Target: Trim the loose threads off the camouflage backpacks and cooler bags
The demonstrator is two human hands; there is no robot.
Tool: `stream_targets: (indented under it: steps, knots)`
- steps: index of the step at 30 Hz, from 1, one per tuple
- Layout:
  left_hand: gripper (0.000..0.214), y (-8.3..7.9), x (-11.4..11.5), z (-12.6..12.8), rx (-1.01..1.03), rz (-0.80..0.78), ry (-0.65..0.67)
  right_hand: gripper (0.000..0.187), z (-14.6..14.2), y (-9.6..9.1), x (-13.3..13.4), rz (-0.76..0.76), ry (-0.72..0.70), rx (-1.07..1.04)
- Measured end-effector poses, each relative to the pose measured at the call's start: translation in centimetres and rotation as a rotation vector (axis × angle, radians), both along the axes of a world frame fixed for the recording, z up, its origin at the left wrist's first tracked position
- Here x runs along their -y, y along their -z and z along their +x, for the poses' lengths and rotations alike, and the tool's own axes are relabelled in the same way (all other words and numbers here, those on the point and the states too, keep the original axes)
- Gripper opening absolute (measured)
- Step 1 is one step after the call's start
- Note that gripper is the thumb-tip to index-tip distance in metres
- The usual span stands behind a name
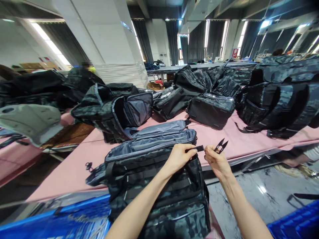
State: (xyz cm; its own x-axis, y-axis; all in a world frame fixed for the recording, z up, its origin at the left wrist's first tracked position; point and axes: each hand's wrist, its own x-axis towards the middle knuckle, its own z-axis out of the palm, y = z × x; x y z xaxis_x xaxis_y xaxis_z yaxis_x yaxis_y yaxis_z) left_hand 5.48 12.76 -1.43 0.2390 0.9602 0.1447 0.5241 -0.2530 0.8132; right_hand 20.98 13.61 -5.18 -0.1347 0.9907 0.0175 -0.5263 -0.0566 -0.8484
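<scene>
Pinching a short black strap (200,148) between thumb and forefinger, your left hand (179,157) sits at one o'clock from the middle of the camouflage backpack (180,196) in front of you. Your right hand (217,160), further out between two and three o'clock, is curled around small black snips (221,146); their blades stand apart and point up toward one o'clock. Its fingertips are drawn together just beside the strap's free end; you cannot tell whether they grip a thread there.

The backpack lies at the near edge of a pink-covered table (65,169), its grey-lined top (152,143) opened out toward twelve. At eleven o'clock from it, an open camouflage bag (96,108) shows its dark grey inside. At one o'clock rests a bag with a plain black panel (209,113), and toward two, more bags (281,96) with shoulder straps are piled. A pale grey chair (31,119) stands at ten. Blue crates flank you: one (82,207) near nine o'clock, another (297,220) between three and four.
</scene>
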Motion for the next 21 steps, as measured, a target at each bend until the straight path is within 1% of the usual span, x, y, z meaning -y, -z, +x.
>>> stream_targets:
  steps: [2,4,5,7,9,10,11,14,17,19,21]
  knots:
    - [0.027,-0.2,-0.3,-0.3,0.158,-0.141,0.007,0.032,0.2,-0.1,-0.2,0.040,0.051,0.082]
    - [0.031,-0.1,-0.5,-0.3,0.327,-0.227,-0.064,0.033,0.4,0.1,-0.4,0.068,0.123,0.162]
    - [0.031,0.0,-0.6,-0.3,0.418,-0.258,-0.099,0.033,0.6,0.3,-0.5,0.082,0.178,0.222]
    - [0.030,0.2,-0.7,-0.1,0.581,-0.298,-0.129,0.036,1.0,1.0,-0.5,0.125,0.324,0.399]
    - [0.028,0.3,-0.8,0.2,0.687,-0.306,-0.139,0.047,1.4,2.0,-0.4,0.184,0.443,0.613]
    - [0.028,0.3,-0.8,0.3,0.718,-0.307,-0.144,0.048,1.5,2.5,-0.3,0.215,0.477,0.704]
    - [0.029,0.3,-0.8,0.4,0.743,-0.309,-0.153,0.045,1.5,2.9,-0.1,0.242,0.503,0.774]
    - [0.030,0.2,-0.7,0.6,0.779,-0.316,-0.181,0.030,1.2,3.2,0.7,0.307,0.582,0.888]
    - [0.028,0.2,-0.6,0.8,0.788,-0.309,-0.195,0.023,0.5,2.5,1.2,0.437,0.658,0.932]
    - [0.027,0.1,-0.5,0.9,0.772,-0.298,-0.193,0.018,0.1,1.8,1.3,0.530,0.671,0.942]
    - [0.026,0.1,-0.3,1.0,0.735,-0.282,-0.189,0.014,-0.1,1.4,1.3,0.580,0.662,0.950]
